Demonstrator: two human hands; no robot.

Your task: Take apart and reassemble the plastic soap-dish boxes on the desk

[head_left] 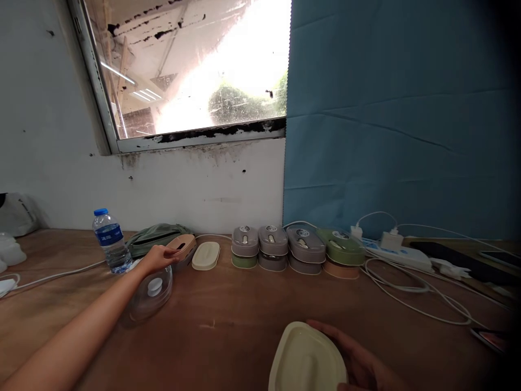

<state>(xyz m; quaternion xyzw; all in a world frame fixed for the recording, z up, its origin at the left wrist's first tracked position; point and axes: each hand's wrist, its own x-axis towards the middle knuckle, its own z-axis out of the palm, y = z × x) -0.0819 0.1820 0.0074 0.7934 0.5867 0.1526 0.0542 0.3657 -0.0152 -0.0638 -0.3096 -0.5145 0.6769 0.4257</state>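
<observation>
My left hand [157,259] reaches across to the back left, its fingers closed on the near edge of a peach-coloured lid [185,244] with a dark slot. That lid sits over a greyish box, partly hidden by the hand. Under my wrist is a clear domed cover [152,290] with a white round knob. Low in front of me, my right hand [358,358] grips a cream lid [308,355] by its right side, tilted up and cut off by the frame's bottom edge. Another cream lid [206,256] lies flat beside the peach one.
Several stacked lunch boxes [245,247] in grey and green line the back. A water bottle [109,241] and a green pouch [157,236] stand at left. A power strip [401,252], loose white cables [415,304] and a phone [490,339] occupy the right.
</observation>
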